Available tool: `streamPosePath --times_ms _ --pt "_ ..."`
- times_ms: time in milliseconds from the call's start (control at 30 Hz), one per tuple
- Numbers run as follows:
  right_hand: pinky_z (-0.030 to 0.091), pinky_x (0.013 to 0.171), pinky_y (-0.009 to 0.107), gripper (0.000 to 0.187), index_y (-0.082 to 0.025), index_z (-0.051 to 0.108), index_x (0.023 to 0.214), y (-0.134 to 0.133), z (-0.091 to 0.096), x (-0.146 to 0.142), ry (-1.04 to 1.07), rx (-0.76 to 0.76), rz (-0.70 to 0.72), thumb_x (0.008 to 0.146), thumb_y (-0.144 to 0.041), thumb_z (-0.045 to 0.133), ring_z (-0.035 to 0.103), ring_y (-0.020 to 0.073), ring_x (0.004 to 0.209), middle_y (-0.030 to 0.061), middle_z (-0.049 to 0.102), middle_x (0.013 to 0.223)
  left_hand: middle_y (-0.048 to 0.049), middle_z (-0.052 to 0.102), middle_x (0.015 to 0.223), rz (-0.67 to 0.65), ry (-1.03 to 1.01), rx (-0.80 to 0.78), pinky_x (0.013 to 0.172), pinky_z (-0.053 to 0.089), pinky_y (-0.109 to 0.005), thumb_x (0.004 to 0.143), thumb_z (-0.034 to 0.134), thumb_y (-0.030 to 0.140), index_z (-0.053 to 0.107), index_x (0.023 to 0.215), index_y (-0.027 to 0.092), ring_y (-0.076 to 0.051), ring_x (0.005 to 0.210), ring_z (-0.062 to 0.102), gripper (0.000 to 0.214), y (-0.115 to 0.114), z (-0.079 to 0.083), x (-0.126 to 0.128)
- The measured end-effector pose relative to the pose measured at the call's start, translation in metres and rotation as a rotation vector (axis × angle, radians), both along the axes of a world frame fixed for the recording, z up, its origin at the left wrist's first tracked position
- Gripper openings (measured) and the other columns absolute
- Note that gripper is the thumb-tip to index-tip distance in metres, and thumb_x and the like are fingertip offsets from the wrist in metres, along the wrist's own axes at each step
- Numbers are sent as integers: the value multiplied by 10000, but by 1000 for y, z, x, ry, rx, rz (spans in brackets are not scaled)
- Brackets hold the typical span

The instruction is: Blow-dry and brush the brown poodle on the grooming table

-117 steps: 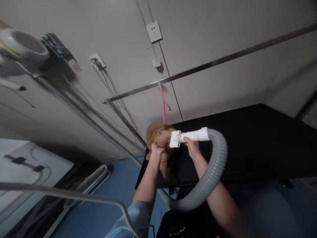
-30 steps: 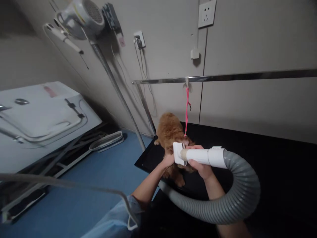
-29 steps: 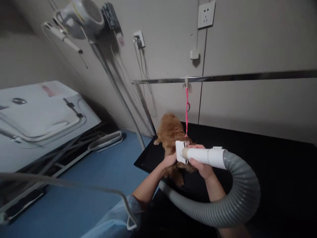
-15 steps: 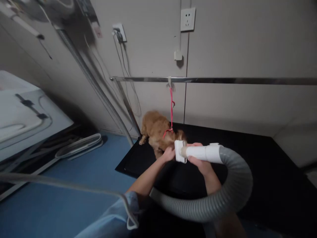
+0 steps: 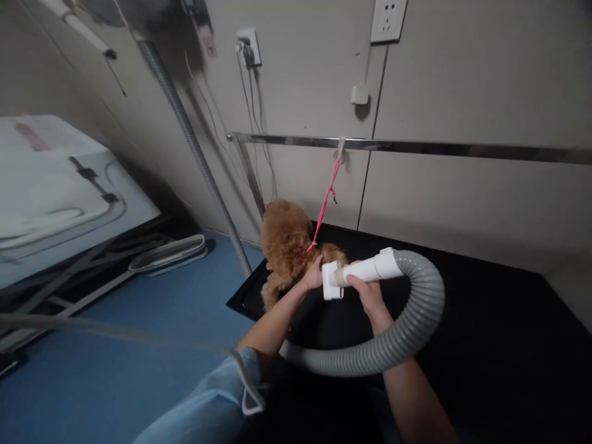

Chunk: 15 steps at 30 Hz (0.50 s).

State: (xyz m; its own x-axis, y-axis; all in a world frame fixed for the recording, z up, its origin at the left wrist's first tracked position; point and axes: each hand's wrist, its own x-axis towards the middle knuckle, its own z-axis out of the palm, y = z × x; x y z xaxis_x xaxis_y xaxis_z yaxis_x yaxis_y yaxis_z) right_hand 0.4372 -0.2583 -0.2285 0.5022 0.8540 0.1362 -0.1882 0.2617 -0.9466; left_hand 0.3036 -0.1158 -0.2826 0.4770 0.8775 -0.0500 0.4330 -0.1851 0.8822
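Observation:
A small brown curly dog (image 5: 284, 243) stands at the left end of a black table (image 5: 485, 314), tied by a pink leash (image 5: 326, 200) to a steel rail (image 5: 416, 147). My left hand (image 5: 313, 275) is closed on the dog's fur near its neck. My right hand (image 5: 363, 288) grips a white dryer nozzle (image 5: 358, 272) whose flat head points at the dog. A grey ribbed hose (image 5: 407, 330) loops from the nozzle down toward me.
A white tub (image 5: 55, 185) stands at the left over a blue floor (image 5: 115, 345). A ribbed metal hose (image 5: 194, 148) runs down the wall. Sockets (image 5: 387, 18) and cables (image 5: 252, 123) hang on the wall behind the rail.
The dog has turned and moved toward the table's left corner, pulling the leash slanted. My hands followed it, and the nozzle tilted up at its rear end.

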Motion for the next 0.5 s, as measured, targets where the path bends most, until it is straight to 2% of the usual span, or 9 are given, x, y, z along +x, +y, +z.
streamPosePath --times_ms 100,167,233,300,367,400,433,500 --pt "511 1012 510 510 -236 591 1000 11 -1 1 18 36 -49 570 -383 822 700 265 968 26 741 1002 -165 695 1177 150 -99 -20 1046 454 -394 846 616 233 568 1228 102 -263 1131 632 407 21 21 18" --pt "498 1028 520 511 -240 577 1032 13 1 3 17 74 -32 604 -387 814 697 271 1008 41 742 1045 -117 711 1048 119 -172 -9 962 489 -347 869 580 239 588 1120 126 -213 1004 649 276 32 34 24" --pt "477 1058 519 513 -247 564 1052 9 3 2 12 130 -72 630 -397 815 686 270 1056 50 733 1102 -67 694 898 59 -205 0 847 506 -298 881 571 276 589 1016 142 -167 828 635 191 40 45 22" --pt "478 1060 514 551 -255 560 1072 -2 3 -1 7 175 -1 625 -420 836 676 278 1088 65 718 1157 -38 658 789 -38 -167 7 721 489 -263 894 563 351 587 917 153 -142 687 587 200 42 56 13" --pt "496 1039 511 561 -265 558 1095 -18 1 -8 15 188 92 643 -444 839 667 289 1111 81 702 1191 -32 645 738 -226 -20 14 643 456 -254 890 565 438 609 845 164 -144 627 566 281 39 64 5" --pt "499 1034 506 549 -272 555 1103 -27 -2 -13 13 192 94 663 -446 833 659 290 1128 84 691 1206 -39 649 722 -339 105 44 640 451 -262 874 583 475 630 805 170 -158 632 580 317 38 68 4" --pt "502 1029 500 535 -278 554 1107 -37 -5 -18 3 196 80 678 -444 829 651 290 1141 85 680 1220 -58 658 712 -431 254 110 664 457 -278 849 613 508 651 756 173 -184 665 608 349 36 70 5" --pt "508 1019 500 526 -290 559 1115 -55 -13 -27 -19 210 76 690 -458 820 642 299 1153 87 664 1234 -126 688 748 -506 558 343 796 471 -338 763 711 551 674 661 165 -278 836 663 401 35 71 15"
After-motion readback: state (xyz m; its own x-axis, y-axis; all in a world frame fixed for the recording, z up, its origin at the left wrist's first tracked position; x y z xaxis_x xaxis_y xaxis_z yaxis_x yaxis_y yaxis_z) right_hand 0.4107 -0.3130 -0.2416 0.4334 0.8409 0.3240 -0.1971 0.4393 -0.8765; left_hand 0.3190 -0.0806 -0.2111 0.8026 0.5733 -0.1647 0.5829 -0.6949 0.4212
